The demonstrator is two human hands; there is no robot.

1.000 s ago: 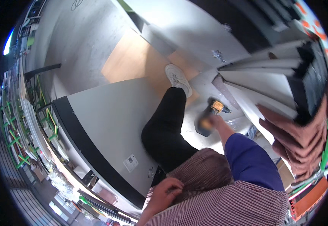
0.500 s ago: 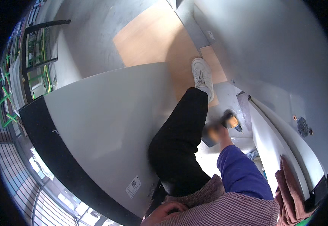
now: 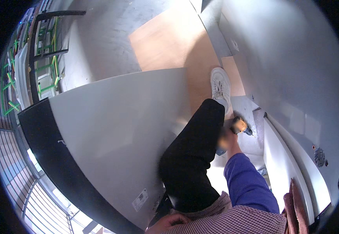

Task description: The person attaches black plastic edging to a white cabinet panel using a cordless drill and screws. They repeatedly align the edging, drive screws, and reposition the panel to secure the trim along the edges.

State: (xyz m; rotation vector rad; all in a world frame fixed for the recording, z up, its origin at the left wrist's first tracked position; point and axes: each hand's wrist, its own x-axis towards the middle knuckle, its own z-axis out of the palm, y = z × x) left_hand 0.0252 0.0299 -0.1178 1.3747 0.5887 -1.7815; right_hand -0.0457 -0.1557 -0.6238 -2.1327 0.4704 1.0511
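I'm seeing a panel sitting left of the leg, a drill in the right hand, a shoe resting on a board.

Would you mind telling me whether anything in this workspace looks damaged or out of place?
One spot stands out: a dark, speckled patch on the grey panel at the right, with two small marks beside it. It breaks the mostly plain surface, though I cannot tell whether it is damage or a fitting.

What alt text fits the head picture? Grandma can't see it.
A person's right hand grips an orange-and-black drill beside their black-trousered leg. Their left hand is by their checked shirt, and a big pale panel is left of the leg.
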